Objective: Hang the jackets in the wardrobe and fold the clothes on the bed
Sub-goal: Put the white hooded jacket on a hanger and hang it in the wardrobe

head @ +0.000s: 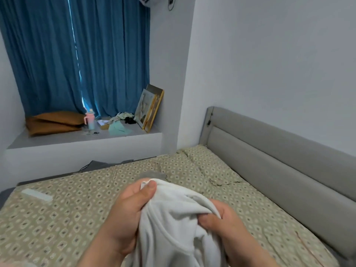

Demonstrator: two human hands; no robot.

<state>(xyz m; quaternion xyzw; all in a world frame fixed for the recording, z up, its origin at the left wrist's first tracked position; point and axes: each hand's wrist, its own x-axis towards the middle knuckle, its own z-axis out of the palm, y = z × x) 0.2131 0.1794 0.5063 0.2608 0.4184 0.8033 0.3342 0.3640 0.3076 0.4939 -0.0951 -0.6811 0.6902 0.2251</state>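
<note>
Over the patterned bed (57,218), low in view, a plain white garment (173,228) is held up, bunched and creased, with one curved seam showing. The left hand (123,214) pinches its top edge under the thumb, and the right hand (225,226) grips a fold lower down. Its lower part runs out of frame, so its type is unclear, and a grey cloth (154,175) behind it is mostly hidden.

Both hands hold a white garment (173,224) up over the bed (63,214). The left hand (127,214) pinches its top edge under the thumb; the right hand (225,226) grips a bunched fold just beside it. A grey cloth (154,175) lies on the bed just beyond the left hand. A white remote (37,194) lies well to that hand's left.
</note>
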